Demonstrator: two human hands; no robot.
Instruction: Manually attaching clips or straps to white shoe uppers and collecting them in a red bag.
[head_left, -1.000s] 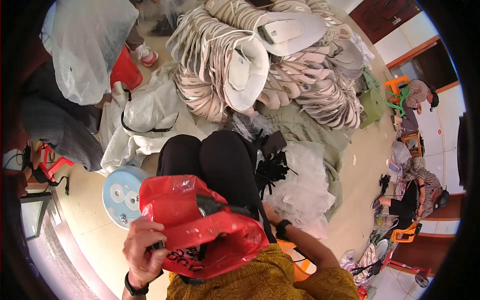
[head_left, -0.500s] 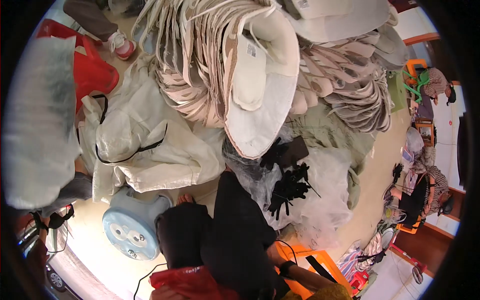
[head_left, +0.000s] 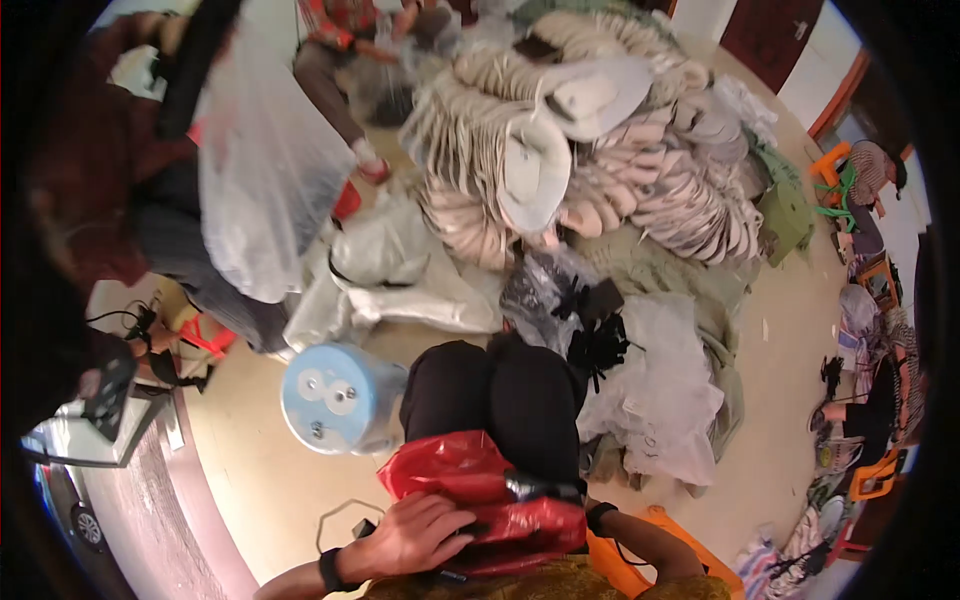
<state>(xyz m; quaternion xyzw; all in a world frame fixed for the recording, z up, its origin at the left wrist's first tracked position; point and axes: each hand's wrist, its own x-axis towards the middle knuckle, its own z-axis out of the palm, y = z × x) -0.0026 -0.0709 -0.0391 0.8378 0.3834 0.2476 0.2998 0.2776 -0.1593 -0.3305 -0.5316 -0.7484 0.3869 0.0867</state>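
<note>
Head view: red plastic bag (head_left: 445, 465), gaping a second ago, now lies flatter on the black-trousered thighs (head_left: 530, 405), so opening likely less reachable; left hand (head_left: 415, 530) across it, grip unclear; right hand hidden, can't tell.

The left hand (head_left: 415, 532) lay on a red bag (head_left: 448, 462) across black-trousered legs (head_left: 490, 400), the right forearm (head_left: 645, 540) was beside it, a blue stool (head_left: 345, 385) stood leftward, and stacks of pale, curved pieces (head_left: 540, 175) lay ahead.
</note>
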